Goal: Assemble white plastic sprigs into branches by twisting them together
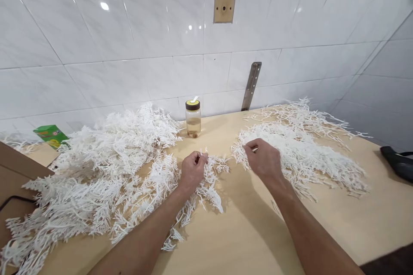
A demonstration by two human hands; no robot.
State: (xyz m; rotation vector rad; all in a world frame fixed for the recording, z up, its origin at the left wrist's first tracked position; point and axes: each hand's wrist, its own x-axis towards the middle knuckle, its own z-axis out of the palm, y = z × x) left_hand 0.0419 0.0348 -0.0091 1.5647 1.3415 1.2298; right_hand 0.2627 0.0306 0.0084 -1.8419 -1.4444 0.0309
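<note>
My left hand point(192, 172) is closed in a pinch on a white branched plastic sprig point(213, 168), whose twigs stick out past the fingertips. Behind and below that hand, a big tangled heap of white feathery sprigs point(106, 167) spreads over the left side of the wooden table. My right hand point(265, 160), thumb and forefinger pressed together, is at the left edge of a flatter pile of thin white stems point(300, 154). Whatever lies between its fingertips is too small to make out.
A dark-lidded jar of pale liquid point(193, 121) stands near the tiled wall. A metal bracket point(251, 86) leans there. More loose stems point(306, 116) lie at back right, a black object point(398, 163) at the right edge, a green box point(50, 135) and cardboard box point(19, 167) at left.
</note>
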